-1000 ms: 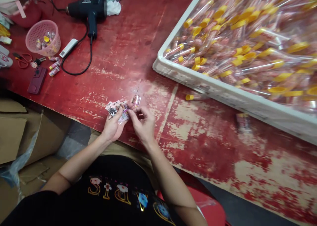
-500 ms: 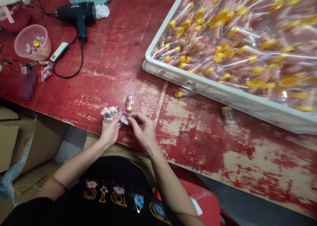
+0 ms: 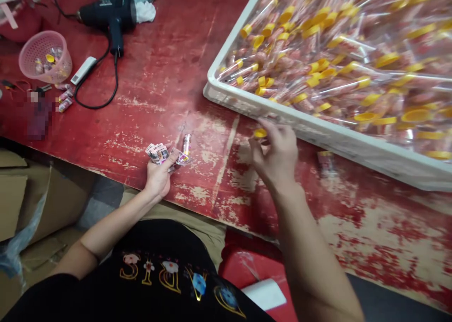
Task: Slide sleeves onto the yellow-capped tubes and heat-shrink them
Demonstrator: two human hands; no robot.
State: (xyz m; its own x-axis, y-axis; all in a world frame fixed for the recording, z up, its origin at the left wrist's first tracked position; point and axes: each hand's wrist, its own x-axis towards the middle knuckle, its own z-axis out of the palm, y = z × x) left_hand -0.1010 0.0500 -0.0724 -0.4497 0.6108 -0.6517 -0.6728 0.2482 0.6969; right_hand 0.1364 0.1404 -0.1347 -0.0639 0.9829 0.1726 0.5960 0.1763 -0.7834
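Observation:
My left hand (image 3: 159, 177) is closed around a fanned bunch of small printed labels (image 3: 157, 152), the thumb pressing on them. Just past its fingertips a small label-wrapped tube (image 3: 187, 144) stands on the table, with clear plastic around its base. To the right, my right hand (image 3: 277, 155) is bent over a yellow-capped clear tube (image 3: 260, 132) beside the tray's near wall. Thumb and fingers close about the yellow cap, and the hand hides most of the tube's body.
A large white tray (image 3: 243, 104) heaped with yellow-capped tubes takes up the right. Another small tube (image 3: 326, 162) lies before it. At the back left are a heat gun (image 3: 108, 16) with its cord and a pink basket (image 3: 26, 63). Cardboard boxes (image 3: 63, 195) sit below the table's left edge.
My right hand has left the labels and moved right to the yellow-capped tube, whose cap now appears turned. My left hand stays nearly in place, still holding the labels.

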